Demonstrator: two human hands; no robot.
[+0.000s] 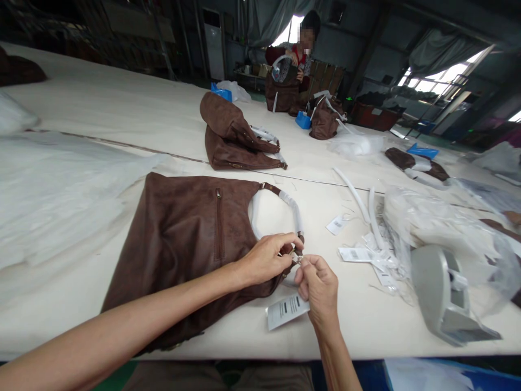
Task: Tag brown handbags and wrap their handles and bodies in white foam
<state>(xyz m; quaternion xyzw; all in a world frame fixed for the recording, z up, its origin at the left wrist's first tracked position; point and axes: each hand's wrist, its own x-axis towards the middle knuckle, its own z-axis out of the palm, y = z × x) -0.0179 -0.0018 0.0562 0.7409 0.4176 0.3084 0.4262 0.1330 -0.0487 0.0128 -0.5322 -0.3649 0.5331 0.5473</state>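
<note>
A brown handbag lies flat in front of me, its zip facing up and its strap looped to the right, partly in white wrap. At the strap's lower end, my left hand is closed, thumb and fingers pinching the strap beside its metal fitting. My right hand meets it there, fingertips pinched on what looks like a thin tag string. A white printed tag shows just below the right hand, over the table. Fingers partly hide the string and fitting.
To the right are loose tags, white strips, clear plastic bags and a grey tape dispenser. Another brown bag lies beyond mine. Plastic sheeting covers the left side. Across the table a person handles a bag.
</note>
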